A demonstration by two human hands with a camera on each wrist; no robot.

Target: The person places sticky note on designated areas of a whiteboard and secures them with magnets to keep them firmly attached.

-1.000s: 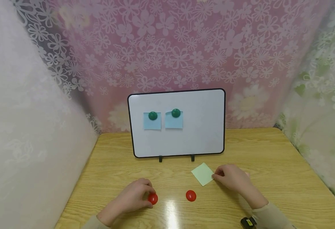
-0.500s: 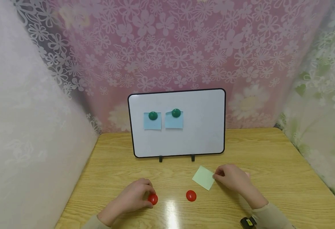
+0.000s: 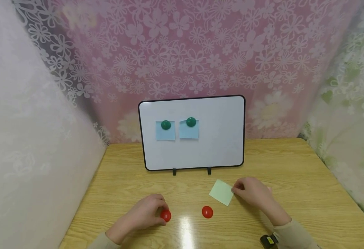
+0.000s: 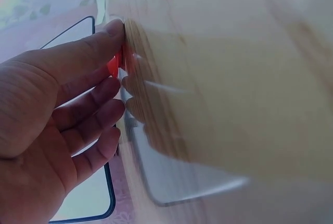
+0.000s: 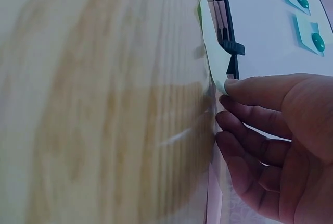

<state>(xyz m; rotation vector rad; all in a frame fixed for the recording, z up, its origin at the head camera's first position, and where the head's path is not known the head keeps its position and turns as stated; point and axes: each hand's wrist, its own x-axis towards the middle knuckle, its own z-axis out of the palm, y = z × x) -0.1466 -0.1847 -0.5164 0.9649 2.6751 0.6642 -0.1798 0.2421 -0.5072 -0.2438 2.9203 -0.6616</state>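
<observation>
My left hand (image 3: 146,212) is low over the table at front left, thumb and fingers around a round red magnet (image 3: 165,215). The left wrist view shows the magnet (image 4: 114,65) partly hidden behind the thumb. To the right, my right hand (image 3: 251,191) pinches the corner of a pale green sticky note (image 3: 221,192) between thumb and index finger. In the right wrist view the note (image 5: 212,47) curves up a little from the tabletop. A second red magnet (image 3: 207,212) lies on the table between the two hands.
A black-framed whiteboard (image 3: 222,135) stands behind on small black feet. Two blue sticky notes (image 3: 165,135) hang on its left half, each under a green magnet (image 3: 165,125). A bit of pink paper (image 3: 270,189) shows behind my right hand.
The green note has turned in my right hand and shifted slightly right and toward me. My left hand has stayed on its magnet.
</observation>
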